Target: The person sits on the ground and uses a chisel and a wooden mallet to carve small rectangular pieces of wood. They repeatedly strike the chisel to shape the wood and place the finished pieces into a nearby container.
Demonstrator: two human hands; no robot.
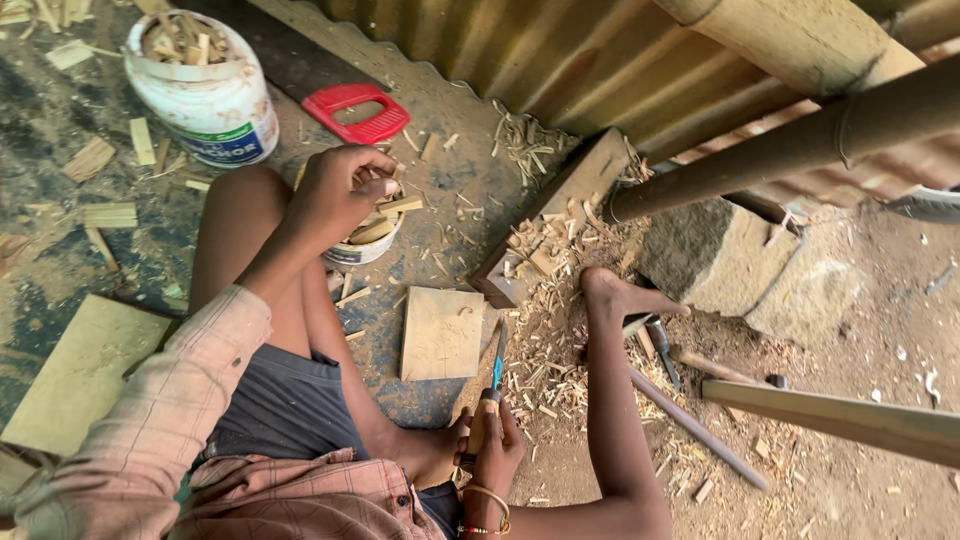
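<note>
My left hand [340, 190] reaches past my bent knee to a small white tub [362, 250] full of short wood pieces, and its fingers pinch one small wood piece [383, 186] at the tub's top. My right hand [495, 450] rests low between my legs, closed around the wooden handle of a chisel [493, 385] whose blue blade points away over the ground. A square wooden board [440, 333] lies flat just left of the blade.
A big white bucket [205, 85] of wood scraps and a red plastic handle [355, 110] sit at the back left. My foot [620, 295] rests by a chip-covered wood block [555, 215] and a stone block [750, 265]. Bamboo poles [800, 150] cross at right; a metal rod [695, 430] lies in the shavings.
</note>
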